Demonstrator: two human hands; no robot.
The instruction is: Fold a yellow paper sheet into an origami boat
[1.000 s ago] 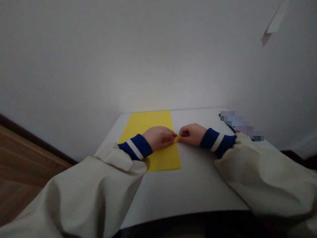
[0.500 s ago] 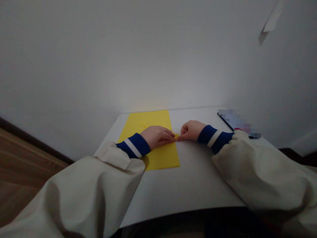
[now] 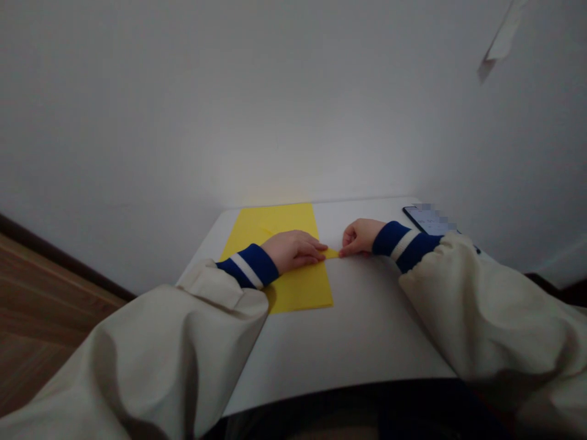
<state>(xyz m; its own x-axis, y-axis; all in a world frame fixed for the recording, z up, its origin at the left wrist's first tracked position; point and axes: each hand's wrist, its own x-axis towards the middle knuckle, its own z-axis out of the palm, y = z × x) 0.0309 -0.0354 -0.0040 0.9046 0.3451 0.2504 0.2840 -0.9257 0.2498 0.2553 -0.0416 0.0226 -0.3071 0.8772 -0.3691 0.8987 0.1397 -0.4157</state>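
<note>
A small folded piece of yellow paper (image 3: 331, 252) spans the gap between my hands, its pointed end reaching past the edge of the yellow sheets. My left hand (image 3: 297, 250) rests over the yellow sheets, its fingers closed on the near part of the folded paper. Much of that piece is hidden beneath this hand. At the tip, my right hand (image 3: 360, 237) pinches the paper between thumb and finger, with the other fingers curled in. Larger yellow sheets (image 3: 305, 290) lie flat underneath, seemingly stacked.
The sheets lie on a white table (image 3: 367, 342) set against a pale wall (image 3: 284, 110). A phone (image 3: 424, 220) lies at the table's right, partly covered by my right sleeve. Wooden furniture (image 3: 50, 305) stands at the left.
My right hand has moved a little to the right and away from my left hand. More of the folded paper's pointed end now shows. My left hand has barely shifted.
</note>
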